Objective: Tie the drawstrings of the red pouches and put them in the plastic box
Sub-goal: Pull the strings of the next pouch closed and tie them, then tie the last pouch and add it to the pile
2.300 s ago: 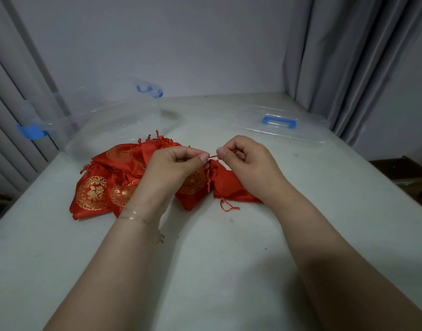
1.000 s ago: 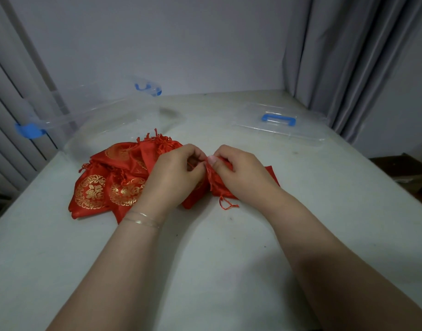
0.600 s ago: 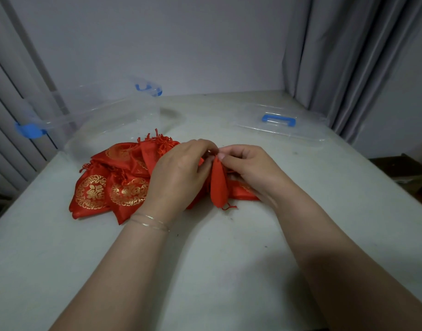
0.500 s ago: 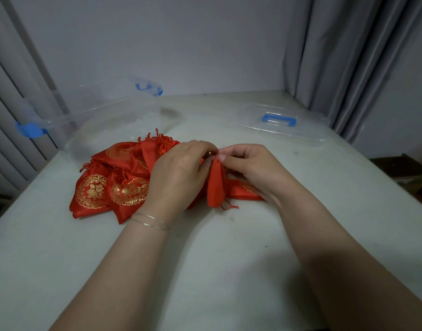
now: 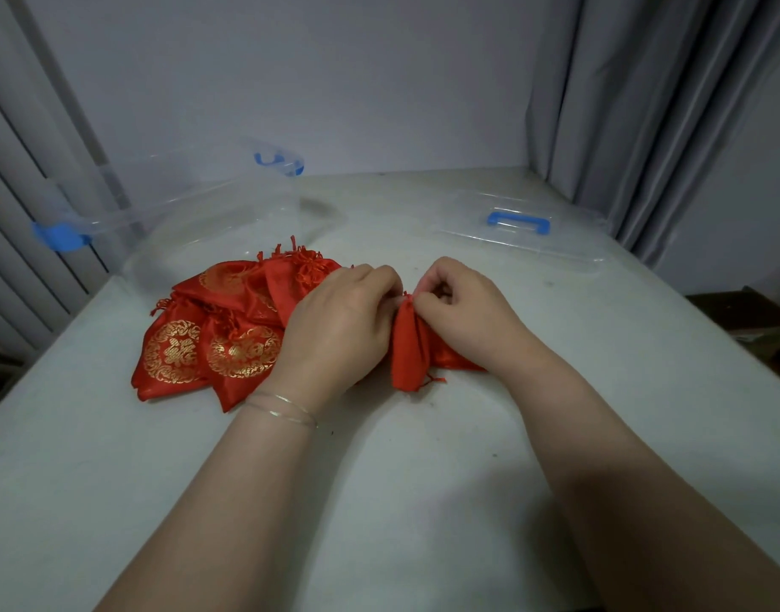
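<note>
A red pouch (image 5: 409,351) hangs gathered between my hands at mid-table, its bottom touching the table. My left hand (image 5: 339,329) and my right hand (image 5: 463,309) both pinch the drawstring at its bunched top, fingertips almost meeting. A loose string end (image 5: 434,382) trails by the pouch's bottom. Left of my hands lies a pile of red pouches (image 5: 211,342) with gold round emblems and tasselled strings. The clear plastic box (image 5: 172,214) with blue latches stands behind the pile at the back left.
The box's clear lid (image 5: 525,236) with a blue handle lies flat at the back right. Grey curtains hang along the right side and left edge. A dark brown object (image 5: 750,315) sits beyond the table's right edge. The white table (image 5: 401,501) stretches toward me.
The pouch went from lying flat under my hands to hanging upright and gathered. My fingertips have closed in on its top. The pile and box have not moved.
</note>
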Action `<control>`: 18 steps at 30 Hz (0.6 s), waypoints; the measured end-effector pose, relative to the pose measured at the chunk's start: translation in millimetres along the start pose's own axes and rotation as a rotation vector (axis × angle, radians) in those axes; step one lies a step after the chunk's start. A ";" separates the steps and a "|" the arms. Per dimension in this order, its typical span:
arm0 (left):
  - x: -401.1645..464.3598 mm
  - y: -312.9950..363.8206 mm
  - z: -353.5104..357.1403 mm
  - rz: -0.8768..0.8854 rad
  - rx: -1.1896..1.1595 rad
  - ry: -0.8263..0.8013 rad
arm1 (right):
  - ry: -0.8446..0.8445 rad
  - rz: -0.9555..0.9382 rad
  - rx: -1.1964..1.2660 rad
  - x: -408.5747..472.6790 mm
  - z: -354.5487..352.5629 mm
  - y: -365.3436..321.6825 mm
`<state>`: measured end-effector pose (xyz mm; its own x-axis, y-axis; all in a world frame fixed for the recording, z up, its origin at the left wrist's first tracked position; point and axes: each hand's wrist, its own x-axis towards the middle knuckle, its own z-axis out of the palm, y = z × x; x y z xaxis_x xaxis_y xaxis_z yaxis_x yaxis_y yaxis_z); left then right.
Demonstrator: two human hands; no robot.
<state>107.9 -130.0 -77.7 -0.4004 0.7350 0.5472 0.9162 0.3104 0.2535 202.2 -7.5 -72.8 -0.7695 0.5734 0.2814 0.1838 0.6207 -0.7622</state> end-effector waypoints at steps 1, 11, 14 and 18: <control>0.1 -0.5 1.1 -0.009 -0.038 -0.017 | 0.017 -0.010 -0.031 0.4 -1.3 1.1; 3.0 5.6 -10.2 -0.170 -0.592 -0.220 | -0.018 -0.114 -0.227 -1.7 -2.3 -1.0; 2.4 7.6 -9.7 -0.191 -0.710 -0.224 | 0.038 -0.141 -0.117 -0.9 -3.0 1.6; 3.0 6.8 -7.0 -0.149 -0.649 -0.225 | 0.059 -0.093 0.199 3.4 -1.9 9.1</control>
<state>112.9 -129.9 -68.8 -0.4437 0.8411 0.3093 0.6288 0.0463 0.7762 202.4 1.1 -77.7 -0.7396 0.5524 0.3846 -0.0146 0.5581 -0.8296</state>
